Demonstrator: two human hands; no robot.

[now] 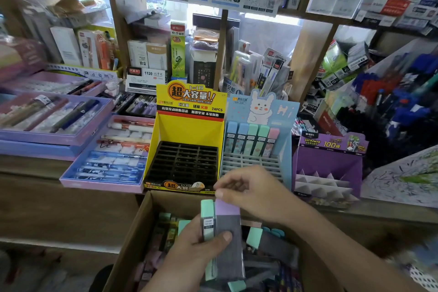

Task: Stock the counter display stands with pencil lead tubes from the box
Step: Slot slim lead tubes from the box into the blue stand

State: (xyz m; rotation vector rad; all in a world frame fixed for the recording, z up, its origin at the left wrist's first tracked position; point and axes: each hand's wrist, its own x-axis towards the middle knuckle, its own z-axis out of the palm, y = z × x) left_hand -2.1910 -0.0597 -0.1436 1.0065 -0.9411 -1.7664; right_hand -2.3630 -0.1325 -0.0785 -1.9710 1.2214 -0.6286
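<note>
A cardboard box (pixel 132 232) at the bottom centre holds many loose pencil lead tubes. My left hand (pixel 189 249) grips a green-capped tube (pixel 208 220) and a wider purple-capped tube (pixel 228 232) upright over the box. My right hand (pixel 251 189) pinches the top of the purple tube. On the counter behind stand three displays: a yellow stand (pixel 187 125) whose black slots are bare, a light blue bunny stand (pixel 260 111) with one back row of pastel tubes (pixel 251 140), and a purple stand (pixel 329 161) with bare white dividers.
Lilac pen trays (pixel 71 180) lie on the counter to the left. Wooden shelves (pixel 222 38) packed with stationery rise behind the stands. A rack of blue and black pens (pixel 407 92) leans at the right. The counter's front edge runs just behind the box.
</note>
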